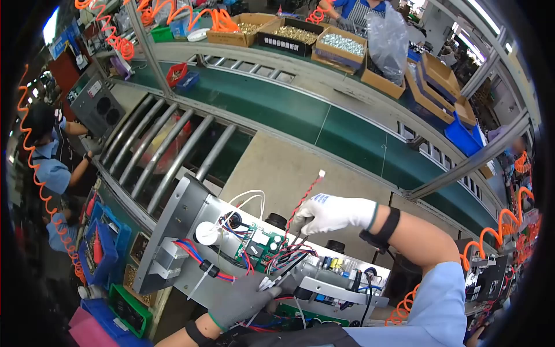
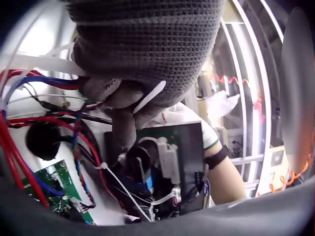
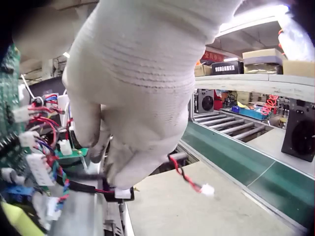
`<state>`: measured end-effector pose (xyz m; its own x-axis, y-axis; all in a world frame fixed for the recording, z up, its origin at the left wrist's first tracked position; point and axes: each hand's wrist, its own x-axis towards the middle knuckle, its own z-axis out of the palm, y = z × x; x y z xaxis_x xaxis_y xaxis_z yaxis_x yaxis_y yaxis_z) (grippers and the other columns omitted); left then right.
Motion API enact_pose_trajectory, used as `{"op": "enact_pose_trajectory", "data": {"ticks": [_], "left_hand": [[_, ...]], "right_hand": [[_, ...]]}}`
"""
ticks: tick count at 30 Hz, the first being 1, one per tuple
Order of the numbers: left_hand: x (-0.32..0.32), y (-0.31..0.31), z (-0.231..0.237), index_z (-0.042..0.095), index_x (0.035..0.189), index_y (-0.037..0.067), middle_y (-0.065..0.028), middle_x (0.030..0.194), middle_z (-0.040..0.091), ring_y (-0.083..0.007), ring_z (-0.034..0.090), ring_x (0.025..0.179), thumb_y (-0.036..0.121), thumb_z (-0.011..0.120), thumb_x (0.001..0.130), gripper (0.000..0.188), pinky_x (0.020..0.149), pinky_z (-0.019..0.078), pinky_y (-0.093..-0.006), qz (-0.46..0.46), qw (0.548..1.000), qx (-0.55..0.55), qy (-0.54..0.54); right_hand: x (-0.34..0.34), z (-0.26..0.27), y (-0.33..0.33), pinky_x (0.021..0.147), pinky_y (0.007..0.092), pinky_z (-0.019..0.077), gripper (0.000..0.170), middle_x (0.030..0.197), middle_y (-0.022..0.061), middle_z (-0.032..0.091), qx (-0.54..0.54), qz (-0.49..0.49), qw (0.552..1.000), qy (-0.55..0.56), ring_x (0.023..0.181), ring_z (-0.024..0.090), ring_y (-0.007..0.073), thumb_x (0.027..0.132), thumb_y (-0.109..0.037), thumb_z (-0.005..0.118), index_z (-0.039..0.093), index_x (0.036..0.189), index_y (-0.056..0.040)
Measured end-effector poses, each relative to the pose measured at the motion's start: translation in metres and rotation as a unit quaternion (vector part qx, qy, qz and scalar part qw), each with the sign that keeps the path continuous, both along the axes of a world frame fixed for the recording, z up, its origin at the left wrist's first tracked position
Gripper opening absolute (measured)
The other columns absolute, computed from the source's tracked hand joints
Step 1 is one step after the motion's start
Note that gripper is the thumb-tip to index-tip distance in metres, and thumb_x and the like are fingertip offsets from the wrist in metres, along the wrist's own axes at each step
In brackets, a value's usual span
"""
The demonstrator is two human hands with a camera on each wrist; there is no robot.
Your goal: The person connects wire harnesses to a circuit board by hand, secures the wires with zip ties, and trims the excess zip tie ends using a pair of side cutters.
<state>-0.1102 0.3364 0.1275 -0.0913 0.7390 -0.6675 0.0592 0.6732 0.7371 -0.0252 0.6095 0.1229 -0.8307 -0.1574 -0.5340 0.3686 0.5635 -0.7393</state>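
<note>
An open metal chassis [image 1: 191,283] with a green circuit board [image 1: 257,246] and many wires lies in front of me. My left hand [image 1: 240,298], in a grey glove, grips a wire bundle [image 2: 59,81] low over the chassis; a white strip [image 2: 150,96] sticks out beside its fingers. My right hand [image 1: 335,214], in a white glove, is above the chassis's far edge with fingers curled down. It pinches a red-and-black twisted wire [image 3: 181,172], whose white connector [image 3: 207,190] dangles free. Its fingertips are hidden behind the hand in the right wrist view.
Beyond the chassis are a beige work surface [image 1: 272,162], metal rollers [image 1: 173,150] and a green conveyor belt [image 1: 289,118]. Boxes of small metal parts [image 1: 289,34] stand on the shelf behind. Blue bins [image 1: 95,248] sit at left, where another person [image 1: 55,156] handles a grey unit [image 1: 95,107].
</note>
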Motion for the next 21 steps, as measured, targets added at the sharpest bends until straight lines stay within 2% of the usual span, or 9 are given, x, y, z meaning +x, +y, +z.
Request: {"op": "enact_pose_trajectory", "data": {"ticks": [1,3,4,8,10,13,16,19,21], "left_hand": [[-0.001,0.002,0.002,0.065,0.083,0.003,-0.0063,0.062,0.066,-0.0157,0.062,0.055,0.027,0.059,0.088,0.026,0.056,0.0477,-0.0322,0.011,1.0,0.0,0.003],[-0.001,0.01,0.004,0.065,0.082,0.003,-0.0072,0.063,0.066,-0.0186,0.063,0.056,0.027,0.058,0.089,0.026,0.056,0.048,-0.0343,0.005,1.0,0.003,0.014],[0.0,0.012,0.002,0.065,0.081,0.003,-0.0081,0.064,0.066,-0.0215,0.063,0.058,0.027,0.057,0.089,0.026,0.057,0.0483,-0.0363,-0.006,0.999,0.011,0.03],[0.01,0.012,-0.022,0.069,0.077,0.004,-0.0072,0.064,0.066,-0.0162,0.063,0.063,0.036,0.058,0.088,0.035,0.061,0.0475,-0.032,-0.022,0.996,-0.012,0.084],[0.011,0.011,-0.025,0.068,0.074,0.004,-0.0108,0.063,0.064,-0.0228,0.064,0.063,0.038,0.058,0.088,0.038,0.062,0.0484,-0.0353,-0.138,0.975,-0.001,0.176],[0.005,0.017,-0.02,0.068,0.076,0.004,-0.0126,0.064,0.063,-0.0293,0.064,0.064,0.041,0.059,0.087,0.039,0.062,0.0489,-0.0377,-0.167,0.976,-0.083,0.11],[0.015,0.005,-0.039,0.068,0.078,0.005,-0.0119,0.065,0.064,-0.0305,0.064,0.063,0.04,0.059,0.087,0.038,0.061,0.0486,-0.0385,-0.07,0.984,0.029,0.162],[0.022,0.006,-0.037,0.068,0.077,0.005,-0.0122,0.064,0.064,-0.0314,0.064,0.063,0.041,0.059,0.087,0.038,0.061,0.0486,-0.0393,-0.032,0.977,0.015,0.21],[0.02,0.005,-0.036,0.067,0.078,0.005,-0.0132,0.066,0.064,-0.0327,0.064,0.064,0.039,0.059,0.087,0.037,0.061,0.0487,-0.0403,-0.028,0.987,-0.008,0.159]], "right_hand": [[0.003,-0.001,0.001,0.079,0.0328,0.051,0.03,0.103,0.0102,0.07,-0.006,0.004,1.0,-0.005,0.088,0.065,0.0193,0.085,-0.011,0.059,0.066,0.113,-0.0039],[0.009,-0.005,0.003,0.063,0.0324,0.047,0.028,0.077,0.0072,0.068,-0.144,-0.013,0.989,0.001,0.066,0.06,0.0173,0.079,-0.01,0.059,0.07,0.105,-0.0063],[0.009,-0.006,0.0,0.062,0.0349,0.0454,0.022,0.073,0.008,0.064,-0.079,0.0,0.995,-0.062,0.065,0.058,0.018,0.078,-0.008,0.057,0.069,0.097,-0.0039],[0.011,-0.032,-0.013,0.062,0.0357,0.0434,0.013,0.07,0.0085,0.057,-0.064,0.128,0.989,0.034,0.066,0.053,0.0158,0.081,-0.009,0.052,0.059,0.083,0.0011],[0.009,-0.054,-0.015,0.064,0.0354,0.0434,0.014,0.072,0.0085,0.056,-0.125,0.099,0.987,0.028,0.068,0.052,0.0159,0.081,-0.01,0.051,0.059,0.085,0.0011],[0.013,-0.053,-0.013,0.067,0.0344,0.0434,0.015,0.077,0.0086,0.057,-0.184,0.036,0.982,0.003,0.074,0.052,0.0147,0.082,-0.01,0.051,0.06,0.088,0.0009],[-0.002,-0.047,-0.019,0.076,0.0348,0.046,0.027,0.089,0.0143,0.063,-0.155,0.058,0.983,-0.08,0.081,0.057,0.0204,0.092,-0.022,0.057,0.062,0.102,0.0022],[-0.018,-0.068,-0.022,0.073,0.0357,0.0465,0.026,0.088,0.0169,0.062,-0.006,0.197,0.98,-0.002,0.078,0.058,0.0257,0.089,-0.023,0.059,0.064,0.097,0.0005],[-0.026,-0.087,-0.02,0.056,0.0358,0.043,0.031,0.07,0.0154,0.057,0.023,0.285,0.958,0.038,0.058,0.051,0.0243,0.076,-0.026,0.062,0.063,0.091,0.0016]]}}
